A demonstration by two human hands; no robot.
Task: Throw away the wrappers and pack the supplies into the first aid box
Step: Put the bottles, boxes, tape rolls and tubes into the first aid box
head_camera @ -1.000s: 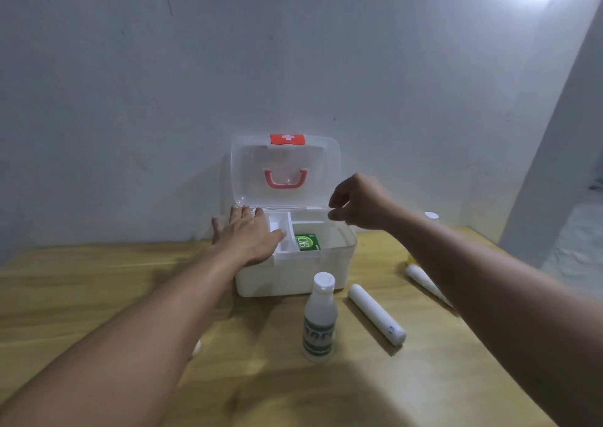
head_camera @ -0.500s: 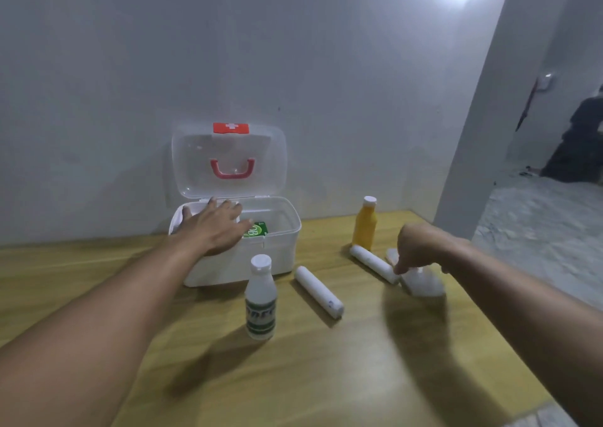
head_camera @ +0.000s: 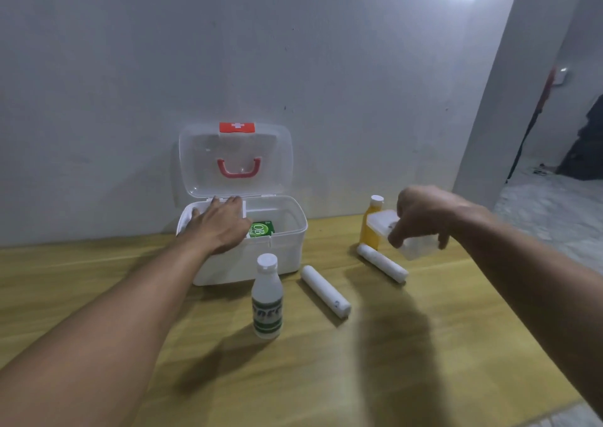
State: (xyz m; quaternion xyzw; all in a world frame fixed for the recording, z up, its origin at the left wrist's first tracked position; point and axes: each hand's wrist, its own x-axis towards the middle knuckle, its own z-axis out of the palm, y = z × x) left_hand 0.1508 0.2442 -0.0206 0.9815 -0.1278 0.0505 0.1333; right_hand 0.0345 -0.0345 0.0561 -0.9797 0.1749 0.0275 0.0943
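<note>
The yellow wooden surface (head_camera: 326, 377) carried the open white plastic first aid box (head_camera: 261, 257), steadied by the flat, open-fingered left hand (head_camera: 218, 227) for loading; the right hand (head_camera: 424, 214), fingers (head_camera: 394, 239) gripping a small translucent plastic container (head_camera: 408, 237), held it aloft, right of the box

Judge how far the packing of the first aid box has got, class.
Done: a green packet lies inside the open first aid box. In hand: the right hand lifts a clear container; the left hand rests on the box. Left: white bottle, yellow bottle, two white rolls. No wrappers visible.
</note>
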